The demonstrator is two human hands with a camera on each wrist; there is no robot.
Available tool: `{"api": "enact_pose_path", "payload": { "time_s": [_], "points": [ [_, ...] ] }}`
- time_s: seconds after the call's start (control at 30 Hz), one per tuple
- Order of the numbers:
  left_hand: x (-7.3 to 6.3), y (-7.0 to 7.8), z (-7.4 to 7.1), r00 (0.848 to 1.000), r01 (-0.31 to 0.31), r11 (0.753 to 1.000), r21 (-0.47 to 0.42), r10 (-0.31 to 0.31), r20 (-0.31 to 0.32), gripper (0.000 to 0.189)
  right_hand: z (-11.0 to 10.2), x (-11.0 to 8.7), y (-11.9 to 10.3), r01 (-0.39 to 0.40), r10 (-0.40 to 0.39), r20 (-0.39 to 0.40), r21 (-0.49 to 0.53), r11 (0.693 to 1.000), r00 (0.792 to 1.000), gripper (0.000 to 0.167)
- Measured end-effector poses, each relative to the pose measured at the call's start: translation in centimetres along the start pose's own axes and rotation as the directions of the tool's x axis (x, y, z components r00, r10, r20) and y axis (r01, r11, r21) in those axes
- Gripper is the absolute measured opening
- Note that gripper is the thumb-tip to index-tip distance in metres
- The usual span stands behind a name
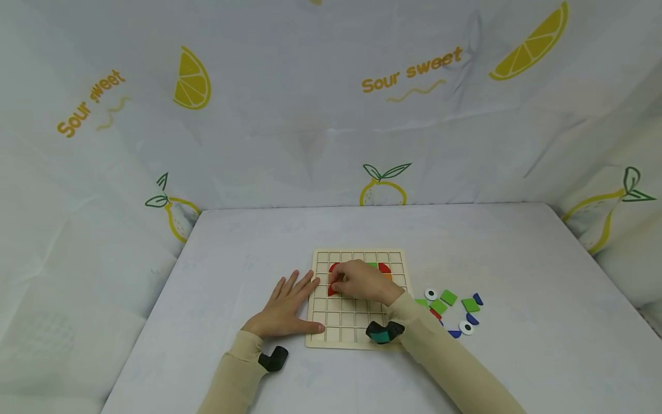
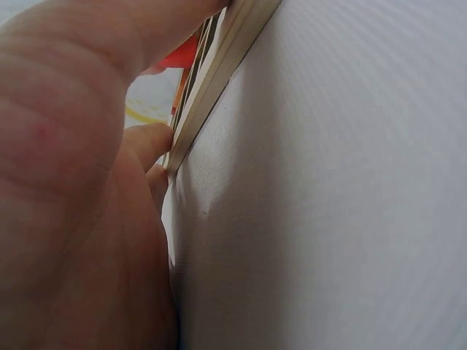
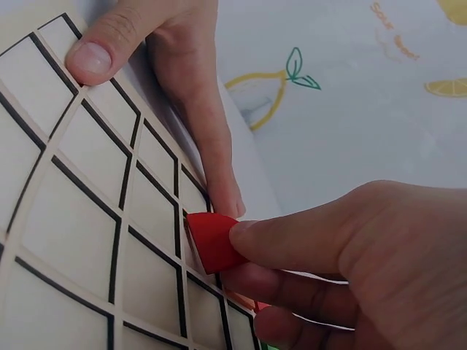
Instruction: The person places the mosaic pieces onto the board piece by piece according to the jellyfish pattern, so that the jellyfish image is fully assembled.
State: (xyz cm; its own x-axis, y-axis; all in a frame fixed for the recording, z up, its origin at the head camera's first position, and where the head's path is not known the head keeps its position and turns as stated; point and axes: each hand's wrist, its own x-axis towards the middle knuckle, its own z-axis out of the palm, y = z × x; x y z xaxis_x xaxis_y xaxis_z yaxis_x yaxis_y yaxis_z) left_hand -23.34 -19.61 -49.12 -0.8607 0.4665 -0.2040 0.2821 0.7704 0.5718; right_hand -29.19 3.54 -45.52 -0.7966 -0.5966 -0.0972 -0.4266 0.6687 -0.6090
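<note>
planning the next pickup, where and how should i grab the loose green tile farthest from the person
The loose green tile is likely best pinched from above by its upper-left and lower-right edges, as seen in the head view: it lies flat on the table, and a neighbouring green tile crowds its lower-left edge. The right hand is nearer, but it pinches a red piece.

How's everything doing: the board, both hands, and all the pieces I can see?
Grid board: flat, partly filled
Left hand: spread, touching board
Red piece: pinched, over board
Right hand: pinching red piece
Green squares: some loose
Blue pieces: loose, scattered
White discs: loose, apart
Another red piece: loose
</note>
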Motion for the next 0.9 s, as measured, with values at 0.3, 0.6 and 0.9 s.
{"api": "enact_pose_path", "payload": {
  "time_s": [0.3, 0.6, 0.9],
  "points": [
    [0.0, -0.2, 0.3, 1.000, -0.016, 1.000, -0.021, 0.016, -0.022, 0.107, -0.3, -0.1, 0.2, 0.051, -0.051, -0.018, -0.007, 0.999, 0.999, 0.017],
    [-0.1, -0.3, 0.2, 1.000, -0.021, 1.000, -0.018, 0.021, -0.013, 0.105, 0.5, 0.4, 0.1, 0.131, -0.131, 0.014, -0.050, 0.990, 0.991, 0.018],
    [0.3, -0.6, 0.3, 1.000, -0.003, 1.000, 0.005, 0.003, 0.003, 0.104, 1.0, 0.4, 0.0, 0.102, -0.103, 0.000, -0.101, 0.990, 0.995, 0.014]
  ]
}}
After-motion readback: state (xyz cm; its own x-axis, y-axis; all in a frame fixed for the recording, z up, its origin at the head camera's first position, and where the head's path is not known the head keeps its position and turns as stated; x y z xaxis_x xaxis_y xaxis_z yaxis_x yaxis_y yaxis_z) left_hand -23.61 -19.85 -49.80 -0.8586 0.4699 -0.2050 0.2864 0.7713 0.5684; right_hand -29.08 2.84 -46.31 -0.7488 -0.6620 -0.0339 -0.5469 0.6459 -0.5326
